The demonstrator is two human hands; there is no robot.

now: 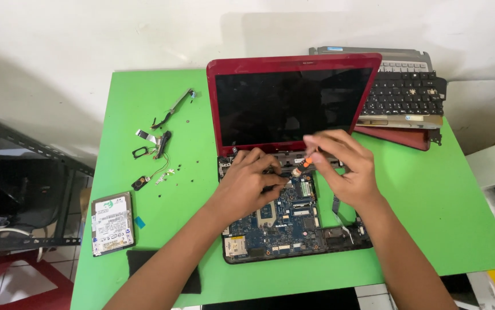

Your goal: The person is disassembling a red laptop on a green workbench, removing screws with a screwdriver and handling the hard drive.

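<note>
While its red lid stands open, laptop [293, 189] shows a bare blue board.

place: electronics repair workshop; evidence: opened laptop [293, 172] on green table [419, 195]; loose hard drive [112, 223]; removed keyboard [405, 95]

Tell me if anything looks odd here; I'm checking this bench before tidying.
The red laptop lies opened up, its blue motherboard bare. Its keyboard is stacked behind, a hard drive overhangs the green table's left edge, and loose screws and cables lie scattered.
</note>
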